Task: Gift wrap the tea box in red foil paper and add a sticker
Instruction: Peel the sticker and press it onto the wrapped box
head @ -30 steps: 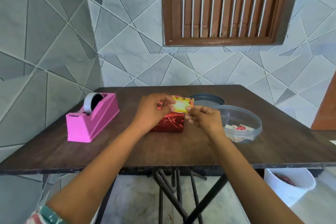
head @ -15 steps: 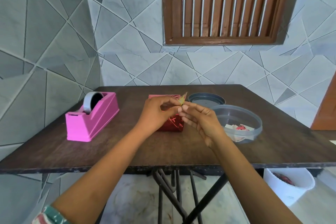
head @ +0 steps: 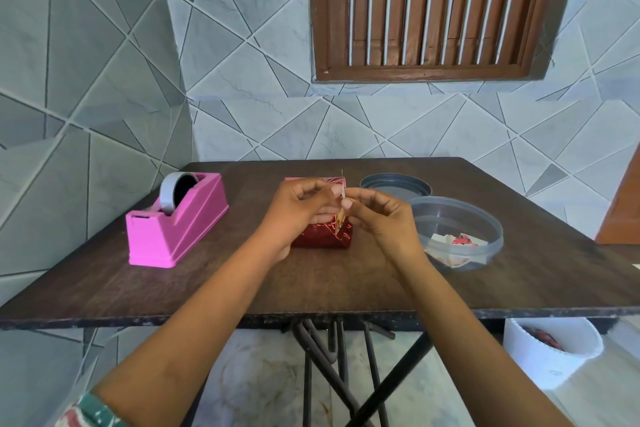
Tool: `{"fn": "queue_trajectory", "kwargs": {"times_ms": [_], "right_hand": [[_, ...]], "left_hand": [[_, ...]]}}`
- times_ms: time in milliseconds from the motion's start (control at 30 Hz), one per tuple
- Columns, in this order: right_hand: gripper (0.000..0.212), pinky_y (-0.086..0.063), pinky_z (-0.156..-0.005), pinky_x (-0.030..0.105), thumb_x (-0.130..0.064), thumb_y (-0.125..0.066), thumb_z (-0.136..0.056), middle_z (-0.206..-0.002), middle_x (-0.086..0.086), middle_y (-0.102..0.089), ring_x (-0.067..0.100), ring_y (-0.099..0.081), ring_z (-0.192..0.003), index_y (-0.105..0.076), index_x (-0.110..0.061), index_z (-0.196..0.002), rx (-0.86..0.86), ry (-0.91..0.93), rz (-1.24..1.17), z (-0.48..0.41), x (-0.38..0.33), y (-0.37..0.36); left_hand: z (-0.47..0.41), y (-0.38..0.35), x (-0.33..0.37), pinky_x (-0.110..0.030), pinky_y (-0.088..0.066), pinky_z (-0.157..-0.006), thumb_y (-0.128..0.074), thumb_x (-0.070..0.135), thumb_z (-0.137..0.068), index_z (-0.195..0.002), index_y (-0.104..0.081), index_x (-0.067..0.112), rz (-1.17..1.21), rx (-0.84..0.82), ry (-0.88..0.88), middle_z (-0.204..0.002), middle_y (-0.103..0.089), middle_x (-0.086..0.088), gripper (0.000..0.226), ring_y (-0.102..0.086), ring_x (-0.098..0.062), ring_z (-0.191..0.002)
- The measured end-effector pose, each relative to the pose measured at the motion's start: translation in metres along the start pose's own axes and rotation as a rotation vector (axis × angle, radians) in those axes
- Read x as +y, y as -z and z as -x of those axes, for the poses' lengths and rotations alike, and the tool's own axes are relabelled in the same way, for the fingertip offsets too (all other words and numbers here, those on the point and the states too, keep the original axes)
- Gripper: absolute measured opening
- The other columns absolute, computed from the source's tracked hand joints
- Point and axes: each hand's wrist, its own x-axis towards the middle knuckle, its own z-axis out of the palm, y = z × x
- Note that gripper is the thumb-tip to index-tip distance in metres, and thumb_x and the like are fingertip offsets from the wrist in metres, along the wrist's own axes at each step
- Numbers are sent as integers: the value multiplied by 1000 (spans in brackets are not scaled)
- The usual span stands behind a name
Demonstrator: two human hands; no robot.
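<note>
Grey geometric wall tiles (head: 104,80) and a brown louvred shutter (head: 426,10) stand behind a dark wooden table (head: 311,288). Above its middle the left hand (head: 301,208) and right hand (head: 381,218) meet fingertip to fingertip. Both pinch a small sticker (head: 342,206), which is held upright and edge-on to the camera, so its face cannot be read. Whether a backing sheet is coming away from it cannot be told.

Directly beneath the hands lies the tea box (head: 323,236) on the table, its visible sides covered in crinkled red foil. The left hand hides part of its top, and whether any finger touches it is unclear.

From the box, a pink tape dispenser (head: 176,222) with its roll sits at nine o'clock, well apart. A grey lid (head: 394,185) lies at one o'clock, and a clear round tub (head: 485,218) at three o'clock holds a few more paper pieces (head: 453,239). A white bucket (head: 550,354) stands on the floor at about five o'clock, under the table's edge.

The wrapping looks finished, since no bare carton or loose flap shows on the near faces, though the far side is hidden. The sticker is the remaining step. It is in hand but not yet on the foil, and it probably needs freeing from its backing and pressing flat onto the top.
</note>
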Motion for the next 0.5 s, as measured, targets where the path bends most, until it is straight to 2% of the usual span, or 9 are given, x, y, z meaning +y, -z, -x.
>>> {"fn": "queue_trajectory", "kwargs": {"times_ms": [67, 200, 367, 500], "right_hand": [[16, -54, -76, 24, -5, -68, -80, -93, 10, -69, 18, -64, -87, -69, -9, -96, -1, 20, 9, -1, 0, 1], [17, -54, -76, 20, -3, -67, -81, -93, 6, -70, 12, -66, -85, -69, -8, -97, -19, 40, 7, -1, 0, 3], [20, -54, -75, 19, -1, -66, -81, -95, 7, -69, 5, -66, -80, -68, -4, -101, -30, 75, 33, -1, 2, 4], [19, -54, -76, 20, -2, -66, -81, -96, 8, -70, 8, -66, -81, -68, -6, -100, -38, 93, 57, -1, 2, 5]], "left_hand": [[0, 1, 1, -21, -57, -70, -61, 17, -88, -92, -69, 12, 64, -17, 55, -84, -73, -5, 10, -71, -12, -78], [-1, 5, 1, -23, -57, -73, -61, 19, -87, -94, -69, 14, 135, -70, 124, -87, -74, -5, 11, -71, -15, -85], [-1, 6, 1, -24, -58, -73, -60, 17, -88, -92, -68, 13, 148, -74, 153, -86, -74, -4, 10, -71, -15, -84], [-1, 4, 1, -25, -58, -74, -60, 16, -89, -93, -68, 12, 115, -58, 137, -86, -73, -4, 10, -71, -15, -83]]}}
